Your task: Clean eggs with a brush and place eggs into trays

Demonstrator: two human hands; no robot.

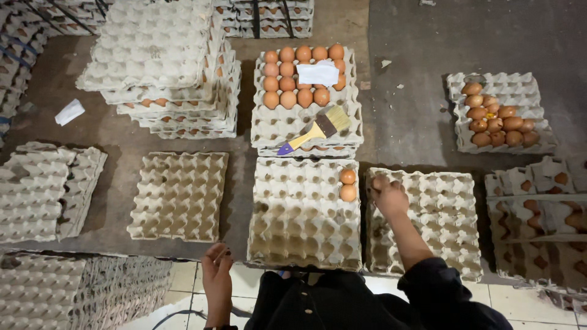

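Head view: right hand (389, 195) curled, touching an empty egg tray (446, 214); left hand (216, 264) loosely closed, holding nothing.

A flat paintbrush with a yellow handle and purple tip (315, 129) lies on a far stack of grey pulp egg trays (306, 119), beside brown eggs (298, 82) and a white paper slip (318, 74). Far left stands a taller tray stack (165, 55).

Dark concrete floor (403, 55) under grey egg trays (178, 195), paper scrap (69, 112).
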